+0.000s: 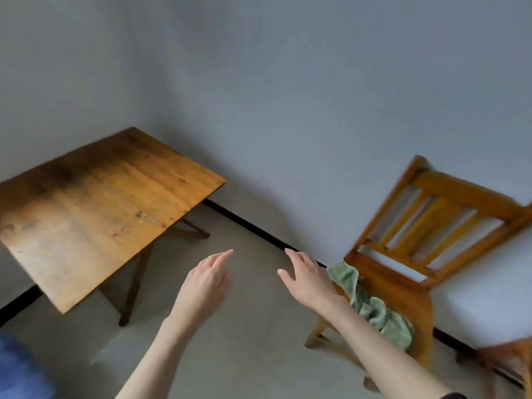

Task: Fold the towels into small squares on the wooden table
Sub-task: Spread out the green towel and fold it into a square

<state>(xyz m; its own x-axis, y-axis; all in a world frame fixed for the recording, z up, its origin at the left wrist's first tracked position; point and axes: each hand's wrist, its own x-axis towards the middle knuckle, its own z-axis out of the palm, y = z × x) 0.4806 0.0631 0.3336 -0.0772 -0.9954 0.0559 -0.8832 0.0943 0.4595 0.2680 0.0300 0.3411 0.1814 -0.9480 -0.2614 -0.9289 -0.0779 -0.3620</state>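
A crumpled green towel (371, 305) lies on the seat of a wooden chair (431, 214) at the right, partly hidden behind my right forearm. The wooden table (95, 208) stands at the left with a bare top. My left hand (205, 279) hovers over the floor between table and chair, fingers straight, holding nothing. My right hand (308, 276) is stretched out just left of the towel, fingers straight and spread, palm down, not touching the cloth as far as I can see.
Grey walls meet in a corner behind the table, with a black skirting line (259, 231) along the floor. Something blue and blurred (20, 370) sits at the bottom left. Another wooden piece (506, 358) shows at the bottom right. Grey floor lies between table and chair.
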